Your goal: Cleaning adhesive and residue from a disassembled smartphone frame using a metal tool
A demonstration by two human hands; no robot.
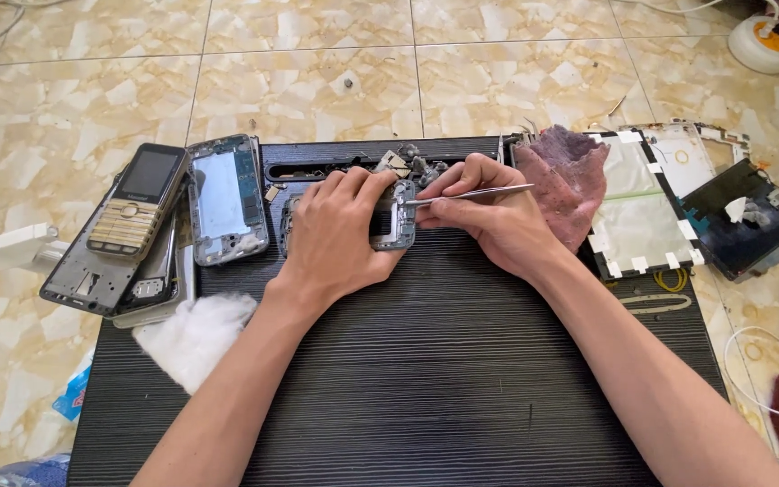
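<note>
Left hand (pixel 340 230) pins the light, fragile phone frame (pixel 397 215) by its edges; right hand (pixel 489 216) fingers pinch slippery steel tweezers (pixel 475 193).

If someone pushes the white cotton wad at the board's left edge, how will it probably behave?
The white cotton wad looks fluffy and loose, so it is probably very light and floppy. It would likely slide or deform, not roll. It overhangs the ribbed black board, so it might drop off.
</note>
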